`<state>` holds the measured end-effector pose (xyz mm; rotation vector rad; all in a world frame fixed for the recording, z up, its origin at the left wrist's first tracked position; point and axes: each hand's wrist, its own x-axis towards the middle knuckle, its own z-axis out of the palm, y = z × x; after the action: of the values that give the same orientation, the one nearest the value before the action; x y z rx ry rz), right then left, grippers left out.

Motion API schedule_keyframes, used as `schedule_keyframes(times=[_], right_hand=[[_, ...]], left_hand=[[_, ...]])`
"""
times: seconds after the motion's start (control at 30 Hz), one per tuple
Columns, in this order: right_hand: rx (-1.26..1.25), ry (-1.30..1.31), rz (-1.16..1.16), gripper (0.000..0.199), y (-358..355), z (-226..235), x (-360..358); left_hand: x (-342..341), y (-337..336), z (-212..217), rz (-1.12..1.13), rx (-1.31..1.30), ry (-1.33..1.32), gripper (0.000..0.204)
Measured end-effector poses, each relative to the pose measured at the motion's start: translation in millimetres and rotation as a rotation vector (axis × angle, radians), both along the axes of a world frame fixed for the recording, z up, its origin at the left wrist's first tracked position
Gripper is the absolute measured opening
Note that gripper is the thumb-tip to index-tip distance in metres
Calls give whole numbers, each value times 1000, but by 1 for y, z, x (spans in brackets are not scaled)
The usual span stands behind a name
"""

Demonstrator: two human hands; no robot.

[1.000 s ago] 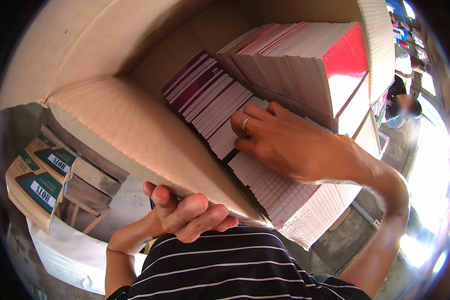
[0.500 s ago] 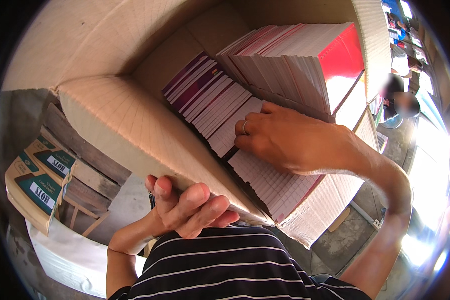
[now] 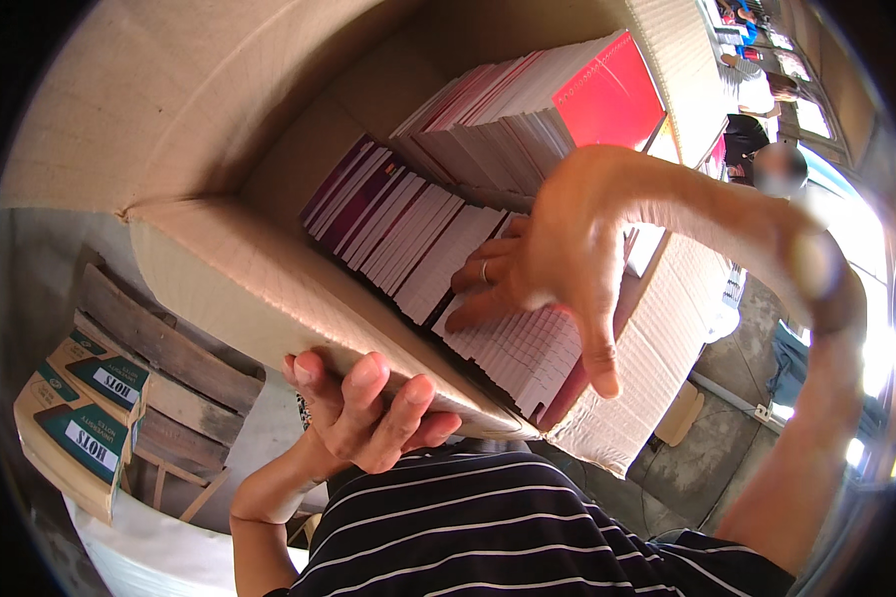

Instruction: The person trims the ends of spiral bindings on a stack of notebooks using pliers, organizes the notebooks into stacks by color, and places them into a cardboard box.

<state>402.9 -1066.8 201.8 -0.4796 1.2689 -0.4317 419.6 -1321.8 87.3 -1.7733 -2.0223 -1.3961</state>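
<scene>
A large open cardboard box (image 3: 231, 284) stands before me, tilted in view. Inside, a row of thin books with purple spines (image 3: 353, 189) runs along the near wall. Behind it are tightly packed books with a red cover (image 3: 612, 98) at their right end. My right hand (image 3: 553, 244) reaches into the near row, fingertips at a dark gap between the books and thumb stretched away toward the right wall. It is open, touching the page edges but gripping nothing. Below the box's near rim, my left hand (image 3: 373, 413) is turned up with fingers apart, against or very near the cardboard.
Two packages with green and tan wrapping (image 3: 95, 428) are at the left, beside a wooden slatted chair (image 3: 164, 363). A white surface (image 3: 159, 547) lies below them. Other people (image 3: 752, 139) are in the background at upper right, above a grey floor (image 3: 682, 473).
My right hand has lifted its wrist and spread its thumb away from the fingers. The near-row books at the right show more. My left hand stays by the rim; the whole view has shifted slightly.
</scene>
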Motion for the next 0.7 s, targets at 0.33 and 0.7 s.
schedule_keyframes(times=[0.33, 0.7], right_hand=[[-58, 224, -64, 123, -11, 5, 19], [-85, 107, -121, 128, -2, 3, 16]], left_hand=[[6, -7, -9, -72, -7, 91, 51], [10, 6, -13, 4, 89, -2, 53]])
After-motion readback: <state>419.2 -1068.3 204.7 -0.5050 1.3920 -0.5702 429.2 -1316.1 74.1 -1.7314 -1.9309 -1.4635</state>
